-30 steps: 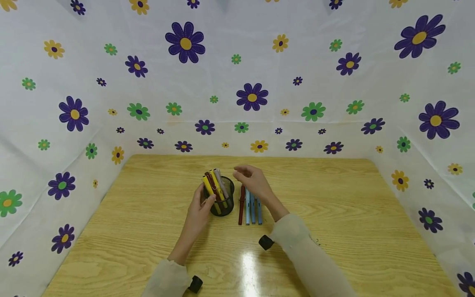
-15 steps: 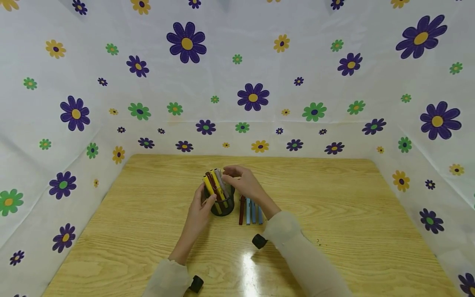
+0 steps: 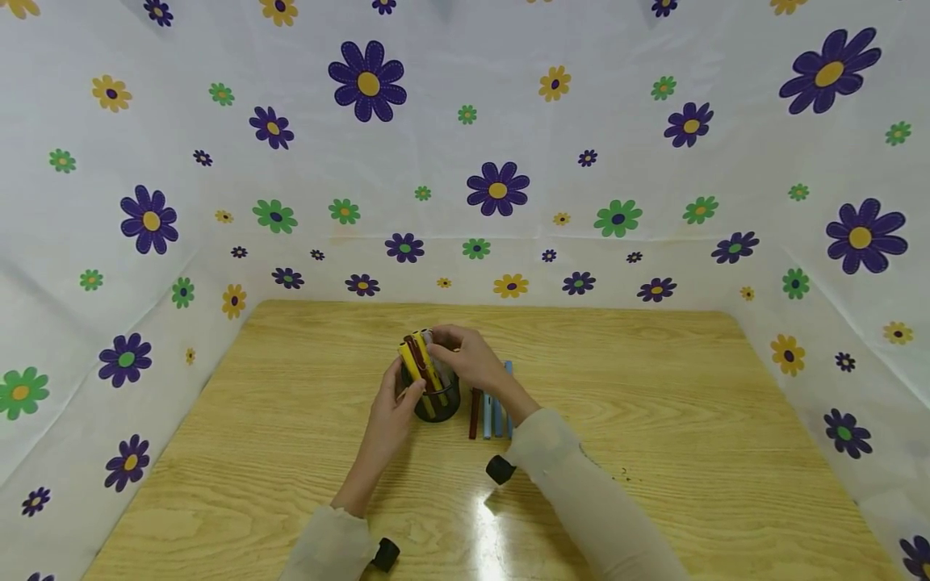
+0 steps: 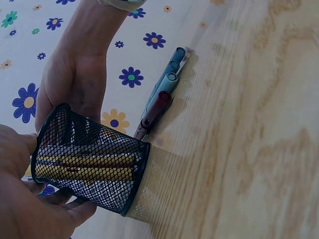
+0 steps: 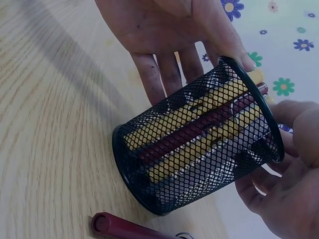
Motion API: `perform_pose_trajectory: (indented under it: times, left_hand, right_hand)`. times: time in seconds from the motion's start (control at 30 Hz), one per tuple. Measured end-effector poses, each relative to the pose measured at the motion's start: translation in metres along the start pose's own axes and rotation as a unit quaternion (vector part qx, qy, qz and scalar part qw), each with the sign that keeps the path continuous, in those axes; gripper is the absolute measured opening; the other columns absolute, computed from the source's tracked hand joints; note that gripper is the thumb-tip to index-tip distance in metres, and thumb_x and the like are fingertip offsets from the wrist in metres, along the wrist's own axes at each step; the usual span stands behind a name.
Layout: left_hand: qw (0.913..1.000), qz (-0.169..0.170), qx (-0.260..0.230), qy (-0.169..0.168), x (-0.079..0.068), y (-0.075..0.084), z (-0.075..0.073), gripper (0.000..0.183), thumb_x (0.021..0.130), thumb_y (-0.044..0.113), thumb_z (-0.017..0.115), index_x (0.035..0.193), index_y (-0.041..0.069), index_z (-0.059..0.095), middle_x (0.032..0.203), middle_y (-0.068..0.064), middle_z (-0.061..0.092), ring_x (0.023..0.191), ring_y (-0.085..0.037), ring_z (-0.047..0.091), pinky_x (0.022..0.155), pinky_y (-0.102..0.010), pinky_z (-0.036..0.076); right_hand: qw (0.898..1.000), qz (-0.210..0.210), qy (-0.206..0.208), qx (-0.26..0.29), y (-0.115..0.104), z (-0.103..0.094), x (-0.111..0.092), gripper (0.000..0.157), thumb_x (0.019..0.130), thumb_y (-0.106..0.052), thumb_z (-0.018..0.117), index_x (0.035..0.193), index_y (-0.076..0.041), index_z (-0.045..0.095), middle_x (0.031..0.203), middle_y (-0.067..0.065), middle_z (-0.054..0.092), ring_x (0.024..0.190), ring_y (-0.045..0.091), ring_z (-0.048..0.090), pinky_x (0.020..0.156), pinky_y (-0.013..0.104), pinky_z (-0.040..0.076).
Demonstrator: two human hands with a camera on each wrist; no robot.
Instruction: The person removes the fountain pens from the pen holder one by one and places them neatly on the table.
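Observation:
A black mesh pen cup (image 3: 438, 403) stands on the table, tilted a little toward my left hand (image 3: 390, 415), which grips its side near the rim. Inside are two yellow pens (image 5: 172, 123), a dark red pen (image 5: 187, 130) between them, and a grey pen (image 3: 427, 333). My right hand (image 3: 475, 363) is over the cup's right rim, thumb and fingers pinching the grey pen's upper end. Its fingertips are partly hidden behind the pen tops and the rim.
Right of the cup lie another dark red pen (image 3: 475, 415) and three blue pens (image 3: 488, 418), side by side, partly under my right forearm. Flower-patterned white cloth (image 3: 497, 242) encloses the wooden table (image 3: 291, 452) at the back and sides.
My right hand has moved left from above the loose pens to the cup, reaching the grey pen. The left hand and the cup have stayed in place.

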State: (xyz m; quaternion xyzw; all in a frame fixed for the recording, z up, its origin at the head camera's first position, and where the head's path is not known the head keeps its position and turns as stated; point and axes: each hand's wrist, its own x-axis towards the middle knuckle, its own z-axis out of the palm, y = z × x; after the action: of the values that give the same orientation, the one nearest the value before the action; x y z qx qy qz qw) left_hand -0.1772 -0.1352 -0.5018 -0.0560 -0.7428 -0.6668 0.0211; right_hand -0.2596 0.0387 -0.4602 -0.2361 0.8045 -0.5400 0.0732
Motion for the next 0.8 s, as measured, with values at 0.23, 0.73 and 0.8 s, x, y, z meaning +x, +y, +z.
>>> perform_pose_trajectory:
  times: [0.23,0.73,0.8]
  left_hand:
    - [0.9999,-0.002,0.011,0.003,0.0,0.001,0.0,0.067,0.111,0.024,0.052,0.164,0.004,0.017,0.165,-0.022,0.027,0.15,-0.038,0.031,0.12,-0.057,0.028]
    - [0.9996,-0.006,0.024,0.01,-0.001,0.004,0.0,0.068,0.111,0.024,0.053,0.164,0.001,0.018,0.166,-0.026,0.024,0.151,-0.04,0.028,0.12,-0.057,0.028]
    - [0.9996,-0.007,0.024,0.01,0.0,0.004,0.0,0.068,0.111,0.024,0.053,0.164,0.001,0.017,0.165,-0.026,0.024,0.151,-0.04,0.028,0.12,-0.057,0.028]
  right_hand:
    - [1.0,0.008,0.019,-0.004,0.001,0.0,-0.002,0.035,0.108,-0.021,0.06,0.135,-0.001,0.066,0.128,0.013,0.068,0.115,0.027,0.064,0.093,0.042,0.056]
    - [0.992,0.01,0.127,0.024,-0.004,-0.01,-0.013,0.027,0.105,-0.019,0.064,0.123,-0.001,0.071,0.112,0.012,0.071,0.103,0.027,0.066,0.092,0.049,0.056]
    - [0.99,0.006,0.134,0.045,-0.005,-0.012,-0.014,0.026,0.105,-0.018,0.063,0.121,0.0,0.071,0.109,0.013,0.071,0.099,0.03,0.067,0.087,0.045,0.059]
